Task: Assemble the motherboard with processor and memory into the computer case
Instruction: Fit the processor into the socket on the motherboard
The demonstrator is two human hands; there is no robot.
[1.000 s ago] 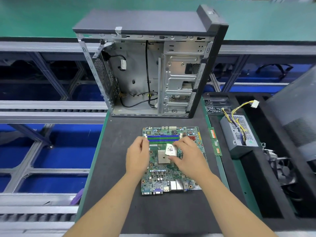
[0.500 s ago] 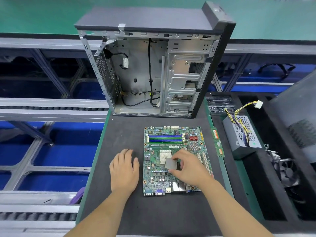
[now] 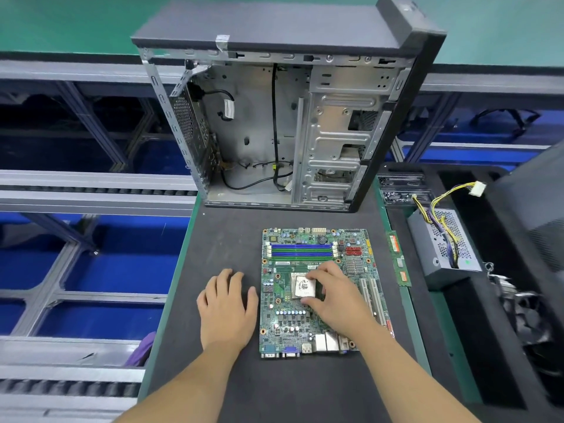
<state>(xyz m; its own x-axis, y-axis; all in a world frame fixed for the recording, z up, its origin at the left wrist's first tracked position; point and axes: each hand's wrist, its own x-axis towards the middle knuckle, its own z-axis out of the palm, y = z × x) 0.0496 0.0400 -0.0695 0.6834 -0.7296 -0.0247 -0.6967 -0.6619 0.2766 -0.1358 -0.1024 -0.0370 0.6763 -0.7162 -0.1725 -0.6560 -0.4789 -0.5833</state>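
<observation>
A green motherboard [image 3: 305, 328] lies flat on the dark mat, with blue and green memory slots [image 3: 301, 251] near its far edge. My right hand [image 3: 332, 296] pinches a square silver processor [image 3: 304, 286] by its edges, tilted over the socket at the board's middle. My left hand [image 3: 227, 303] rests flat on the mat just left of the board, fingers straight. The open computer case [image 3: 335, 123] stands upright beyond the board, its bare metal inside and loose black cables facing me. A green memory stick [image 3: 398, 259] lies on the mat's right edge.
A grey power supply [image 3: 444, 248] with yellow and black wires sits in the black foam tray [image 3: 476, 331] at right, with a fan [image 3: 531, 319] nearer me. A small parts box [image 3: 401, 186] lies behind it. Conveyor rails [image 3: 91, 196] run along the left.
My left hand left the board and settled on the mat beside it. My right hand turned the processor over and brought it back above the socket.
</observation>
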